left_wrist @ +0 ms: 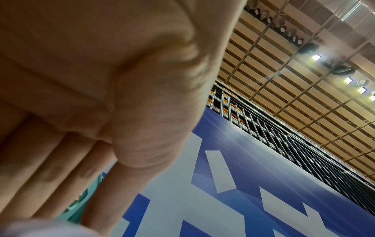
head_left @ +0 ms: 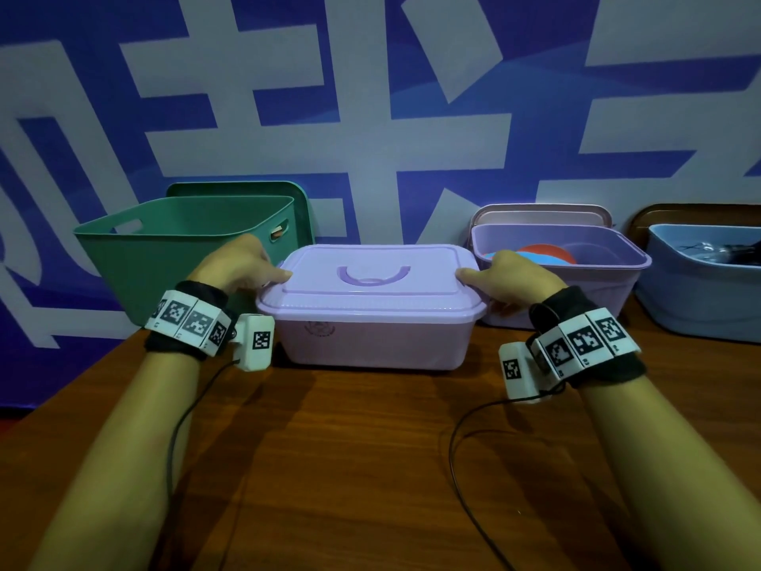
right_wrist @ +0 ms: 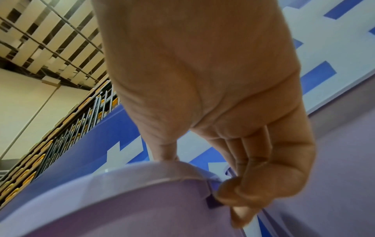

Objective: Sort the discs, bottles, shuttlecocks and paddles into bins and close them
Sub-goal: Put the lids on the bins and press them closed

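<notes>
A lilac bin (head_left: 370,344) stands at the middle of the table with its lilac lid (head_left: 370,290) lying on it, handle up. My left hand (head_left: 271,274) holds the lid's left end, thumb on top and fingers (left_wrist: 61,176) down behind the edge. My right hand (head_left: 473,276) holds the right end; the right wrist view shows its thumb on the lid (right_wrist: 121,184) and its fingers (right_wrist: 243,184) curled under the rim. The bin's contents are hidden. Red and blue discs (head_left: 543,253) lie in an uncovered purple bin (head_left: 617,261) just to the right.
A green bin (head_left: 164,257) stands uncovered at the left, its green lid (head_left: 247,189) propped behind it. A pink lid (head_left: 539,212) leans behind the purple bin. At the far right a blue bin (head_left: 700,290) holds dark items, with a brown lid (head_left: 692,210) behind. Wooden table (head_left: 370,447) in front.
</notes>
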